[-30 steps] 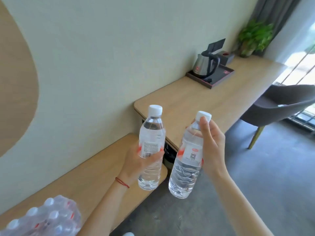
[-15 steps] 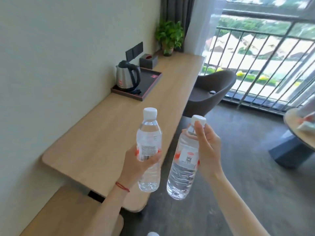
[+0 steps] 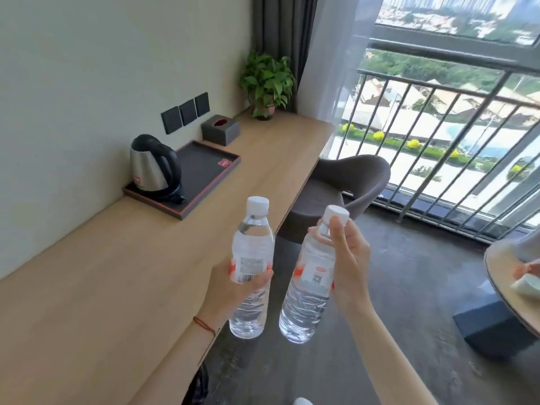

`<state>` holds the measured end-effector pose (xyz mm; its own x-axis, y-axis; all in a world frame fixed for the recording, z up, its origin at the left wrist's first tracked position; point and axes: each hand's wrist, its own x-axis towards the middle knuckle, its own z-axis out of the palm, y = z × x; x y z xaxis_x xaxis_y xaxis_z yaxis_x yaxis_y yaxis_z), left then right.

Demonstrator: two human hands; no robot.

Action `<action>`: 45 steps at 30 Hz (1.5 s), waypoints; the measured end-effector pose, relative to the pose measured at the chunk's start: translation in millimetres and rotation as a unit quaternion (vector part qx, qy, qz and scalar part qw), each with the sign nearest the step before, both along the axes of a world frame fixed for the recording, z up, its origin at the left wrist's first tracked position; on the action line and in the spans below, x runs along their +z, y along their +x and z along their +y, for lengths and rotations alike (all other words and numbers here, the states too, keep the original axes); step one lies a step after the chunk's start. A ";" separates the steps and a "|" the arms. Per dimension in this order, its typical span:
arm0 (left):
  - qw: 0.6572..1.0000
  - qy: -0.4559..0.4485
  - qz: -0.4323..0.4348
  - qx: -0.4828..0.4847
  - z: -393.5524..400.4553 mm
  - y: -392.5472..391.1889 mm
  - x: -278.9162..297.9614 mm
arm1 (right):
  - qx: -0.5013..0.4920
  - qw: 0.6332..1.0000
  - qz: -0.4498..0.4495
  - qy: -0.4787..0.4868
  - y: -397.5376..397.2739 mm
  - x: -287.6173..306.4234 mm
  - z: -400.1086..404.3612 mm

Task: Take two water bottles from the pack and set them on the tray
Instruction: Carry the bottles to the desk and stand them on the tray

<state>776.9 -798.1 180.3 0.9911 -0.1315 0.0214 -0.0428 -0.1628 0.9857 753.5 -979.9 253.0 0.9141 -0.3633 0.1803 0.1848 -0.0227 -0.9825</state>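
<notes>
My left hand (image 3: 230, 290) grips a clear water bottle (image 3: 252, 247) with a white cap around its label, holding it upright over the desk's front edge. My right hand (image 3: 347, 264) holds a second water bottle (image 3: 309, 287) by its neck and shoulder, tilted slightly, over the floor. A dark rectangular tray (image 3: 216, 168) with a red-lined rim lies on the wooden desk (image 3: 117, 273) against the wall, ahead and to the left of both bottles. The pack of bottles is out of view.
A steel kettle (image 3: 155, 168) stands on the tray's near end. Behind the tray are a dark tissue box (image 3: 220, 130) and a potted plant (image 3: 267, 83). A grey chair (image 3: 339, 188) is tucked at the desk. A round table (image 3: 514, 290) is at right.
The view has swung right and forward along the desk: the bottle pack and lower bench have left the frame, and the tray and kettle look nearer. Both hands still hold their bottles.
</notes>
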 end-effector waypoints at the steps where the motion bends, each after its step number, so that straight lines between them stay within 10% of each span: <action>1: 1.000 -0.004 0.000 0.016 -14.7 12.2 1.1 | 0.013 1.000 -0.003 -0.003 17.0 2.0 -13.4; 24: 0.959 -0.077 0.052 0.269 -99.9 324.7 -24.8 | 0.212 0.976 0.004 -0.058 426.2 -37.4 -85.1; 45: 0.838 -0.031 0.139 0.527 -105.3 393.4 -108.9 | 0.532 0.817 -0.070 -0.211 570.1 -131.9 -26.7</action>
<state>1170.3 -903.4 71.4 0.5236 0.8127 -0.2556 0.3253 0.0866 0.9416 1323.6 -1006.6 121.1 0.6322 0.7446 0.2141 0.4309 -0.1082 -0.8959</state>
